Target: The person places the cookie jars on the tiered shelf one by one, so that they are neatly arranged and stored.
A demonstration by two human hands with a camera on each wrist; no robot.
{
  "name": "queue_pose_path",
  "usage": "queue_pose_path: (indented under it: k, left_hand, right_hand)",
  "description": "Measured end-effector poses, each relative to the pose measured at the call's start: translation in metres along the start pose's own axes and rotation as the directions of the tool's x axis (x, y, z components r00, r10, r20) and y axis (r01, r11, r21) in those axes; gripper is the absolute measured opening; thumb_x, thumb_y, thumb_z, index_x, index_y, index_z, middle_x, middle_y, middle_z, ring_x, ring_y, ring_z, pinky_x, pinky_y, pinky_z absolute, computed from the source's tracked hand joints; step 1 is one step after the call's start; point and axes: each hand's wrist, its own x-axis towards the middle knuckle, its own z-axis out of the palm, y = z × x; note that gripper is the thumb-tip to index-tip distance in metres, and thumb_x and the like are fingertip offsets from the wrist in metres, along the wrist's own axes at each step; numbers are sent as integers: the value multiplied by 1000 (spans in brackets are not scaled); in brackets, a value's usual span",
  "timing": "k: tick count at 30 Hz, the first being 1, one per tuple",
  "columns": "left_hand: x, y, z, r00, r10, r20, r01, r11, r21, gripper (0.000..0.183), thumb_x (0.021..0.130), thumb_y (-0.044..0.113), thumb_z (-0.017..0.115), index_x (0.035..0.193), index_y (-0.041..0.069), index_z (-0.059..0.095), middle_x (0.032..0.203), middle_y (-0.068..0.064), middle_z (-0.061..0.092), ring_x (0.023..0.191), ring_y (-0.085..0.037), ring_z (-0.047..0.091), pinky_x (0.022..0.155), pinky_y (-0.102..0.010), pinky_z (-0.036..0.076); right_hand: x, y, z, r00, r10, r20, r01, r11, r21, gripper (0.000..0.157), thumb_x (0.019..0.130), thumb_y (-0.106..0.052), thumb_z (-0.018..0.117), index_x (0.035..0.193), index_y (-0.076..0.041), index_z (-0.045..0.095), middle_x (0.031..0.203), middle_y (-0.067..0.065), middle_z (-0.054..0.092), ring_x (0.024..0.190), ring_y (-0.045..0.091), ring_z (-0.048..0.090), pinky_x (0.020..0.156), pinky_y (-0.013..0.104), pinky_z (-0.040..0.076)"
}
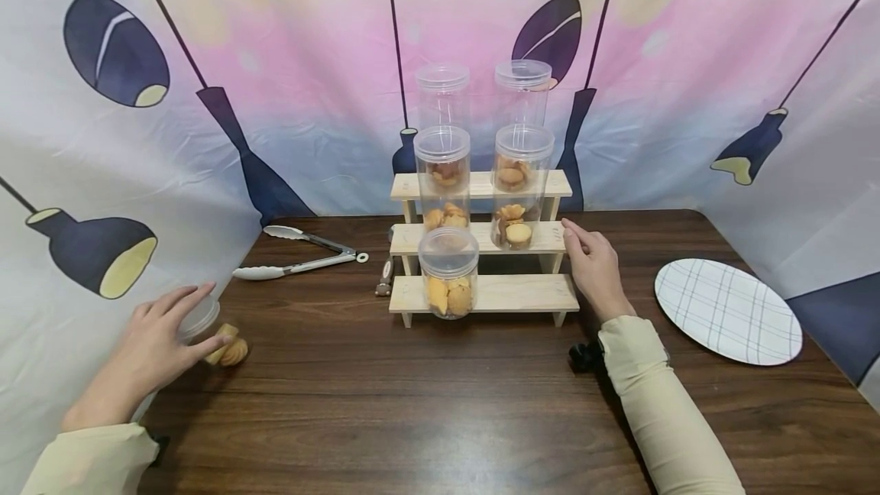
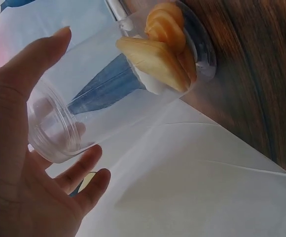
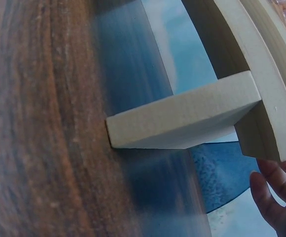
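At the table's left side, my left hand (image 1: 154, 342) is spread around the lid end of a clear lidded jar (image 2: 103, 113). Its thumb and fingers stand loosely to either side of the jar, with gaps showing in the left wrist view. Cookies (image 2: 158, 61) lie at the bottom of that jar. My right hand (image 1: 594, 270) is at the right end of a three-tier wooden stand (image 1: 525, 292), its fingertips (image 3: 276, 180) right at the end of a shelf board. One jar of cookies (image 1: 448, 277) sits on the lowest tier, and more cookie jars stand on the tiers above.
Metal tongs (image 1: 312, 258) with white tips lie spread behind the left hand. A small brown object (image 1: 385, 279) lies left of the stand. To the right is a white checked oval plate (image 1: 729, 312). A printed curtain (image 1: 330, 44) hangs behind the wooden table (image 1: 385, 403).
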Motion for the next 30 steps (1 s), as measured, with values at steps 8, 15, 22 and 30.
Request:
queue_pose_path:
  k: [8,15,22,30]
  left_hand:
    - [-1,-3,2,998,14,-60,-15,1000,-23,84,73,26,88,146,8,50,128,-32,51,106,-54,45,88,-61,31]
    - [-2,-1,1,998,-2,-68,0,1000,-29,79,70,20,89,140,3,55,126,-30,51,103,-54,45,88,-60,31]
    - [-2,3,-1,998,-6,-64,4,999,-34,78,69,19,90,138,2,56,126,-28,52,102,-52,46,86,-59,31]
    - [3,7,-4,997,14,-81,-18,999,-45,75,67,15,90,134,0,60,124,-28,54,100,-51,47,83,-59,33]
  right_hand:
    - [1,-1,0,1000,3,-2,-3,1000,-6,46,106,-42,43,142,-18,59,101,16,60,95,30,58,86,47,47]
    - [0,-1,0,1000,4,4,-4,1000,-11,46,106,-43,42,142,-18,59,100,15,60,93,29,58,83,45,46]
    - [0,-1,0,1000,3,0,-3,1000,-7,46,106,-43,43,142,-18,59,100,15,60,93,30,58,85,45,46]
    - [0,-1,0,1000,15,6,-15,1000,0,46,106,-43,43,142,-19,58,104,16,60,96,30,57,86,46,46]
